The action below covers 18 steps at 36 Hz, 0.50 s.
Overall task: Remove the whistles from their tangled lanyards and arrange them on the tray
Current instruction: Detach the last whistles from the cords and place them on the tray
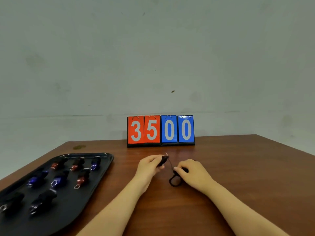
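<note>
Whistle (163, 161) number nine, a dark one, sits in my left hand (150, 166), fingers curled round its body just above the brown table (238, 176), in front of the scoreboard. My right hand (192, 173) pinches the black lanyard (174, 180) right beside it, thumb and fingertips closed on the cord where it meets a loop that lies on the wood. A thin strand runs up from that pinch to the whistle's far end, so I read the two as joined, though the clip itself is too small for me to make out. Off to my left, the black tray (105, 160) holds eight whistles in rough rows, some red, some blue, some dark, several with split rings showing. A flip scoreboard (160, 130) reading 3500 stands at the table's back edge against the wall.
</note>
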Each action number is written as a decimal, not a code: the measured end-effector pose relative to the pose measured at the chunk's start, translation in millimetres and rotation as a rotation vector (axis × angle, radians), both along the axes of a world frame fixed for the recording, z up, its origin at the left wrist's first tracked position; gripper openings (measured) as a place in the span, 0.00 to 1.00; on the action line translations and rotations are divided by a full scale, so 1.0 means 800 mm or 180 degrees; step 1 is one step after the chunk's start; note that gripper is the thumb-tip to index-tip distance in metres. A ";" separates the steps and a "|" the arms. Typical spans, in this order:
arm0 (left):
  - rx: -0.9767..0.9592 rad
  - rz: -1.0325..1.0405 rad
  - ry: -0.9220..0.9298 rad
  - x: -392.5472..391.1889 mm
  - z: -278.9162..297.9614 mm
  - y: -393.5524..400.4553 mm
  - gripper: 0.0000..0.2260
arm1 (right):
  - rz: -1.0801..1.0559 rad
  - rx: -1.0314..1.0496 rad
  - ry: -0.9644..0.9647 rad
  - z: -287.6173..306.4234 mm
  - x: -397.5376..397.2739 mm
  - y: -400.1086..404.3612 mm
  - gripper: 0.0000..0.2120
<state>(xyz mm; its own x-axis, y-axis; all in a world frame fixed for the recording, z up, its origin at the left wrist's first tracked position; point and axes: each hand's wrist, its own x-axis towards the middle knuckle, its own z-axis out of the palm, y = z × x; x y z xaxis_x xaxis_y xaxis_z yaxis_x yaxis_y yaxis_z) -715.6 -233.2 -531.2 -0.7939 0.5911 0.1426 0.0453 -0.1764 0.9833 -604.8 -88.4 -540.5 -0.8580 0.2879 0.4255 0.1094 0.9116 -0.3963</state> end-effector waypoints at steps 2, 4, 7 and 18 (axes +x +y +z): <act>0.0115 0.0021 -0.0089 -0.002 0.002 0.001 0.11 | 0.0000 -0.0122 0.0098 0.000 0.002 0.001 0.14; 0.0180 0.0005 -0.0134 -0.002 0.004 0.001 0.14 | -0.0078 -0.0391 0.0256 0.000 0.001 0.003 0.14; 0.0156 -0.0086 -0.0195 0.002 0.007 0.001 0.15 | -0.0125 -0.0794 0.0386 0.002 0.003 0.005 0.15; 0.0291 -0.0139 -0.0111 0.005 0.006 0.000 0.11 | 0.0309 -0.0383 -0.0151 0.000 0.003 -0.010 0.13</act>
